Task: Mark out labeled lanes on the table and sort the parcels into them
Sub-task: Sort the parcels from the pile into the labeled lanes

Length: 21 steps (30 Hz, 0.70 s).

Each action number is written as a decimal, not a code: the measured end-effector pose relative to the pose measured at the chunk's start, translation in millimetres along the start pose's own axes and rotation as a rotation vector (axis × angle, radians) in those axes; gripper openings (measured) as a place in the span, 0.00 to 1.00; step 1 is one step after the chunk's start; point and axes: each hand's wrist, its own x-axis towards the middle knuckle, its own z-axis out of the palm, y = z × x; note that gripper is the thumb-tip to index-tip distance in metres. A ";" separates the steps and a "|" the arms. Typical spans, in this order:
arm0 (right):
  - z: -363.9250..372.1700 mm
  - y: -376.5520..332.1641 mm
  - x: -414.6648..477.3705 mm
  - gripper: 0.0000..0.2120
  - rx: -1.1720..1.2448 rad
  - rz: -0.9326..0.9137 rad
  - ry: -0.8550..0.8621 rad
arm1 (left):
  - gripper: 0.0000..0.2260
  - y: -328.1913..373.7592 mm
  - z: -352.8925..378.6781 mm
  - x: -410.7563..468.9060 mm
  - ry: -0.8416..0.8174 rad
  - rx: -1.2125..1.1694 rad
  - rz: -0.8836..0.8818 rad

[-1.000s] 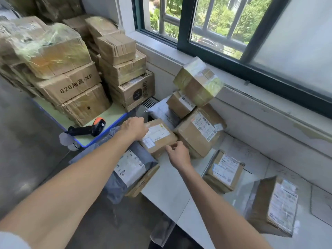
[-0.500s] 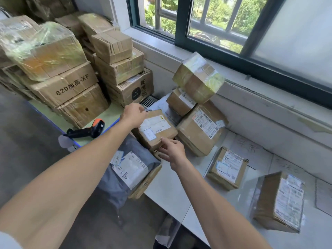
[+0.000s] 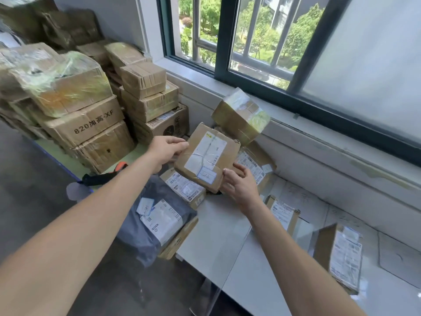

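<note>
A flat brown parcel (image 3: pixel 208 156) with a white label and a small handwritten sticker is lifted above the pile. My left hand (image 3: pixel 167 150) grips its left edge and my right hand (image 3: pixel 239 184) holds its lower right corner. Under it lie a small labelled box (image 3: pixel 184 188) and a grey mailer bag (image 3: pixel 157 220) that overhangs the left end of the white table (image 3: pixel 216 236). Behind the lifted parcel sits a larger box (image 3: pixel 255 163), with a tape-wrapped box (image 3: pixel 241 115) perched above it. Two more parcels (image 3: pixel 284 213) (image 3: pixel 341 254) rest farther right, in faintly marked lanes.
Tall stacks of cartons (image 3: pixel 91 124) stand on a blue-edged platform at the left. An orange and black handheld scanner (image 3: pixel 104 176) lies at its near corner. A wall and window sill (image 3: pixel 319 142) bound the table's far side. Grey floor lies below at the left.
Both hands have lifted the flat parcel off the pile and tilted its label toward me. A small labelled box beneath it is now uncovered.
</note>
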 end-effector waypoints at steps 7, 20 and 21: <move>-46.2 -25.0 -11.1 0.19 -0.089 -0.101 0.001 | 0.05 -11.7 36.5 -11.8 -0.119 -0.138 -0.056; -97.4 -38.6 -30.5 0.19 -0.109 -0.137 0.062 | 0.07 0.1 85.2 -37.9 -0.175 -0.142 -0.030; -99.7 -39.1 -31.4 0.19 -0.109 -0.137 0.063 | 0.07 0.7 87.3 -39.2 -0.173 -0.143 -0.028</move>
